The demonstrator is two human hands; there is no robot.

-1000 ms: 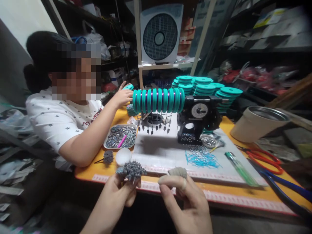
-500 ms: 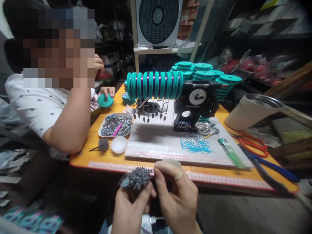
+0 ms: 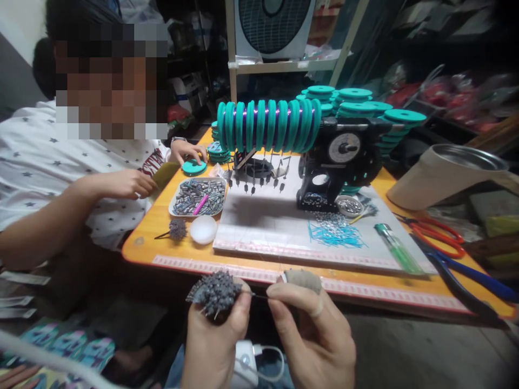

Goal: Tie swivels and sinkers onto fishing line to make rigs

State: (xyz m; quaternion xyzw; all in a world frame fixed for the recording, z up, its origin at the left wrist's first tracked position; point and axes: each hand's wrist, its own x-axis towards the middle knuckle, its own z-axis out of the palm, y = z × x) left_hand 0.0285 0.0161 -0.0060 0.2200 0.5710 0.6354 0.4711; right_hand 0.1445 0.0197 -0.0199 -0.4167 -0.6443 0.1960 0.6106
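My left hand grips a bundle of small dark grey bead-like pieces on thin wires, held in front of the table's near edge. Just right of it, my right hand pinches the end of a thin dark strand between thumb and index finger. The strand stretches across the gap towards my left hand. A beige wrap covers one finger of my right hand. On the board beyond stands a black rotary device carrying a row of teal foam spools, with small dark weights hanging below.
A co-worker's hand rests on a teal spool at the left. Nearby are a tray of metal pieces, a white dome and another grey bundle. Blue tubes, a green lighter and pliers lie right.
My right hand has drawn away from the left, and the strand now shows between them. The co-worker has lowered one hand from the face and set the teal spool down. The view has shifted.
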